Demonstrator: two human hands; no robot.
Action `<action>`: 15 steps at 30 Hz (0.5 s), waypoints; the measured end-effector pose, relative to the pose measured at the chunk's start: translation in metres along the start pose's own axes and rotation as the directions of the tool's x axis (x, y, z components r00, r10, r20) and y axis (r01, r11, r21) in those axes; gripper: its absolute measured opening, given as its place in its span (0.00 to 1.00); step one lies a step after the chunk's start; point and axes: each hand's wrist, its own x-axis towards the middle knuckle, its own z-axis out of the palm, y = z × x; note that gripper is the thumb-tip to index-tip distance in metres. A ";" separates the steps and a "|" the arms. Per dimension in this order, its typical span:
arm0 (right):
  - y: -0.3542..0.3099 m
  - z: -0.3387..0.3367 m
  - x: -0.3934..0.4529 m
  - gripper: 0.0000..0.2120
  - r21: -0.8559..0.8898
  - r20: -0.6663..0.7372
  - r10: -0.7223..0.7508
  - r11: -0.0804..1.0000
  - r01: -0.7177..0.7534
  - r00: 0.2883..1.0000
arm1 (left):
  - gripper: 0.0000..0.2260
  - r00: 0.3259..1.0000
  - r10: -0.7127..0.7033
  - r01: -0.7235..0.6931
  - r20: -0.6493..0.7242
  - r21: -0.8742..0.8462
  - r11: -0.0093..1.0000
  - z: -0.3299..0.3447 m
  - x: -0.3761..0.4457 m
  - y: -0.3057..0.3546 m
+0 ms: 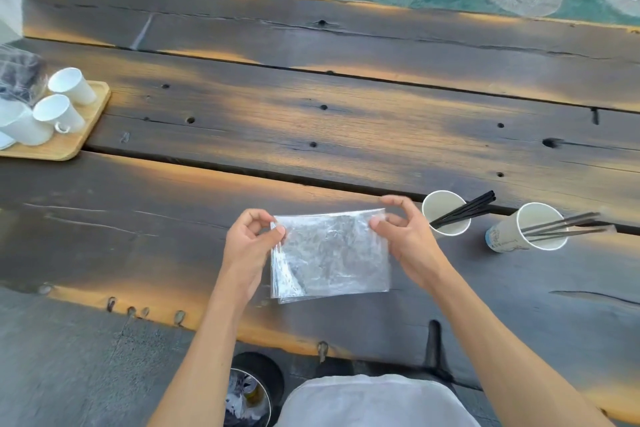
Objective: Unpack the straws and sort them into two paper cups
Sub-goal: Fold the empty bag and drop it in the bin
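Note:
A flat, folded clear plastic bag (330,253) hangs just above the dark wooden table, near its front edge. My left hand (251,239) pinches its upper left corner and my right hand (403,229) pinches its upper right corner. No straws show inside the bag. To the right stand two white paper cups. The nearer cup (446,215) holds several black straws (467,210) leaning right. The farther right cup (530,229), with print on its side, holds several thin dark straws (568,224) too.
A light wooden tray (74,139) at the far left carries white mugs (60,113) and a crinkled plastic pack (20,74). Below the table's front edge stands a black bin (252,388) with rubbish. Beyond the far edge lies green flooring with round discs.

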 end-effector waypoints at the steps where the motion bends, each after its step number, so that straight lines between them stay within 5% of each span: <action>1: 0.000 0.002 -0.003 0.16 0.008 0.047 0.051 0.999 -0.052 0.998 | 0.11 1.000 0.003 -0.003 -0.015 -0.041 0.999 0.001 -0.003 0.000; 7: 0.014 0.006 -0.017 0.08 -0.085 0.090 0.125 0.989 -0.118 0.988 | 0.14 0.990 -0.121 0.108 -0.071 -0.173 0.979 0.001 -0.024 -0.007; 10: 0.012 0.007 -0.019 0.07 0.000 0.054 0.122 0.992 -0.122 0.991 | 0.12 0.965 -0.261 0.261 0.013 -0.084 0.962 0.000 -0.042 -0.017; 15: 0.011 0.009 -0.021 0.11 -0.015 0.171 0.158 0.987 -0.158 0.972 | 0.09 0.967 -0.245 0.248 -0.072 0.048 0.967 -0.002 -0.082 -0.033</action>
